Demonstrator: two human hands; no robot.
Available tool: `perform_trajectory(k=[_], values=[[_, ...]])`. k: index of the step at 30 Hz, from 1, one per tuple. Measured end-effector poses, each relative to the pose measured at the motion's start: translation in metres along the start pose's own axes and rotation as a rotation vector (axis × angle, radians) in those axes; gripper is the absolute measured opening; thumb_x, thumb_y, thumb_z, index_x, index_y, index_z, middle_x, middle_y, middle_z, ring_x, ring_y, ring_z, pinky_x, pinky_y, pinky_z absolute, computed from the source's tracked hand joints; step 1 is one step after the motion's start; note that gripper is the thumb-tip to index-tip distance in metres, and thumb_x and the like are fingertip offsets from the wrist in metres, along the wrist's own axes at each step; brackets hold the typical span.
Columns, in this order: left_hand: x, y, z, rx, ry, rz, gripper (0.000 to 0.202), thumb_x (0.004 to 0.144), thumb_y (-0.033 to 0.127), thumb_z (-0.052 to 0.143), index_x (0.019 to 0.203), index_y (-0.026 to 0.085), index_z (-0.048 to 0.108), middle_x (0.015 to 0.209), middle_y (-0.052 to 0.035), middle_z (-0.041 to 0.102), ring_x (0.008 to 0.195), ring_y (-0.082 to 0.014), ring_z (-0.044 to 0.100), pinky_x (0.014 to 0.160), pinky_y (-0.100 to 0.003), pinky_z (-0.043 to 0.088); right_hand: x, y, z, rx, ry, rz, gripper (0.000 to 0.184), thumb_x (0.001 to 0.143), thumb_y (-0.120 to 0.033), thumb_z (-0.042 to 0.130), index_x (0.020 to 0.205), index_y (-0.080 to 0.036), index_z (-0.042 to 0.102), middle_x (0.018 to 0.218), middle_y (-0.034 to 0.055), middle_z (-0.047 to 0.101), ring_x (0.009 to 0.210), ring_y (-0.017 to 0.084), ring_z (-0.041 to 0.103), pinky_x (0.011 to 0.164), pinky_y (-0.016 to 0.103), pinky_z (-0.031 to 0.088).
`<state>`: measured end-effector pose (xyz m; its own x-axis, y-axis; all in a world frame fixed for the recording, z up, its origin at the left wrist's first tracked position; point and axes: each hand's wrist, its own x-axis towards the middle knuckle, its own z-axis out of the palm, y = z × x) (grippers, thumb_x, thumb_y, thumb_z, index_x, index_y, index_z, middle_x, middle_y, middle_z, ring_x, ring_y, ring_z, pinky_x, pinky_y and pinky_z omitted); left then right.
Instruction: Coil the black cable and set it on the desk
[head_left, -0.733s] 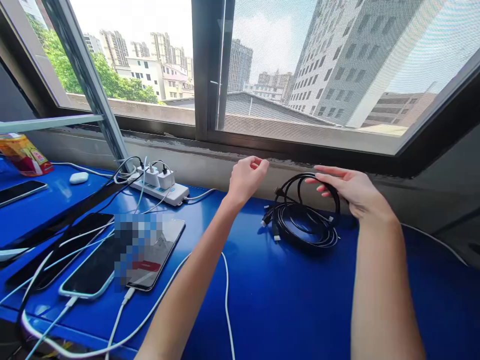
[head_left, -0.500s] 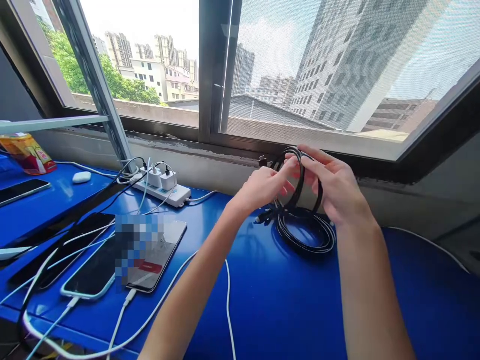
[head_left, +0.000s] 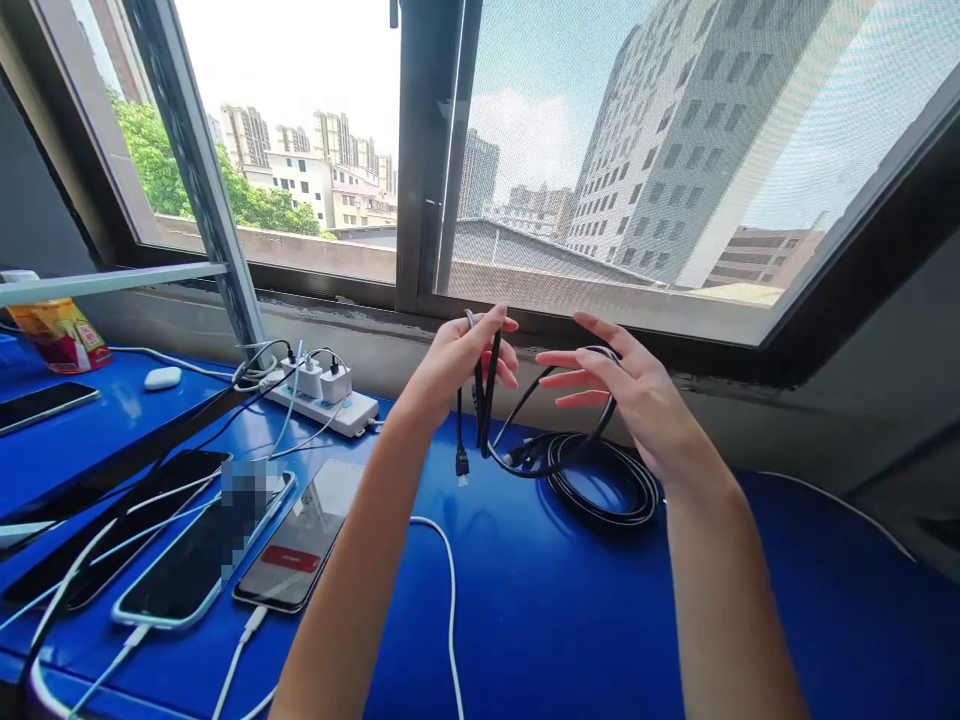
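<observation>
A black network cable (head_left: 551, 470) runs in a hanging curve between my hands, above the blue table. My left hand (head_left: 461, 355) is closed on several strands of it, and one clear-tipped plug (head_left: 462, 463) dangles below. My right hand (head_left: 626, 385) carries a loop of the same cable over the thumb side, its other fingers stretched towards the left hand. Beneath them lies a coiled black cable (head_left: 641, 490) on the table. More plug ends (head_left: 517, 455) rest at the coil's left side, partly behind the hanging strand.
Left of me, a white power strip (head_left: 326, 405) holds several chargers. Phones on charging cables, one with a red bar on its screen (head_left: 292, 560), lie nearer. A white cable (head_left: 451, 600) crosses the blue table (head_left: 570, 620). A white earbud case (head_left: 163, 378) and metal post (head_left: 232, 270) stand behind.
My hands have moved apart, the left one leftwards. The bundle they held together has opened into a wide loop between them, and a plug now hangs under my left hand.
</observation>
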<state>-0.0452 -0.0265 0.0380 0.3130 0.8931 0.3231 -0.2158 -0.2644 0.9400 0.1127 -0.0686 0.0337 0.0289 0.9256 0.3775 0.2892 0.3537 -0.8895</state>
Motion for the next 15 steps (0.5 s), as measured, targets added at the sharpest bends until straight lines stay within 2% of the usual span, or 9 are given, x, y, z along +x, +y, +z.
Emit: perform_trajectory(k=[3,7,11,13,15], values=[[-0.001,0.005,-0.008,-0.100,0.129,0.084,0.026,0.092,0.031,0.035,0.083,0.014,0.053,0.042,0.0078,0.041,0.035,-0.0049,0.046,0.041,-0.015,0.035,-0.007,-0.010,-0.008,-0.011,0.100,0.044,0.057,0.081,-0.030,0.048,0.135,-0.017,0.031,0.087,0.0048,0.068,0.059,0.014,0.064,0.045,0.022,0.051],[-0.002,0.010,-0.019,-0.188,0.344,0.189,0.031,0.093,0.030,0.033,0.081,0.014,0.057,0.038,0.0098,0.024,0.027,-0.0025,0.026,0.032,-0.016,0.019,-0.018,-0.022,-0.018,0.047,0.265,0.048,0.053,0.082,-0.025,0.046,0.133,-0.021,0.034,0.073,-0.0001,0.067,0.030,0.006,0.043,0.030,0.018,0.039],[-0.005,0.016,-0.029,-0.261,0.557,0.298,0.033,0.092,0.033,0.036,0.074,0.015,0.057,0.039,0.0088,0.024,0.028,-0.0020,0.018,0.030,-0.018,0.013,-0.026,-0.032,-0.028,0.120,0.341,0.047,0.053,0.073,-0.032,0.056,0.124,-0.021,0.044,0.066,0.0003,0.066,0.023,0.003,0.027,0.022,0.015,0.021],[-0.006,0.018,-0.032,-0.280,0.603,0.326,0.033,0.092,0.034,0.036,0.073,0.015,0.056,0.040,0.0088,0.025,0.029,-0.0020,0.018,0.030,-0.017,0.013,-0.028,-0.035,-0.032,0.126,0.374,0.044,0.062,0.065,-0.038,0.064,0.122,-0.019,0.047,0.066,0.0024,0.067,0.023,0.003,0.026,0.020,0.015,0.017],[-0.007,0.020,-0.033,-0.290,0.634,0.350,0.031,0.092,0.034,0.035,0.075,0.016,0.054,0.041,0.0092,0.026,0.029,-0.0021,0.019,0.030,-0.017,0.015,-0.030,-0.036,-0.036,0.069,0.406,-0.021,0.068,0.059,-0.044,0.068,0.119,-0.016,0.050,0.070,0.0060,0.068,0.023,0.003,0.026,0.019,0.017,0.014]])
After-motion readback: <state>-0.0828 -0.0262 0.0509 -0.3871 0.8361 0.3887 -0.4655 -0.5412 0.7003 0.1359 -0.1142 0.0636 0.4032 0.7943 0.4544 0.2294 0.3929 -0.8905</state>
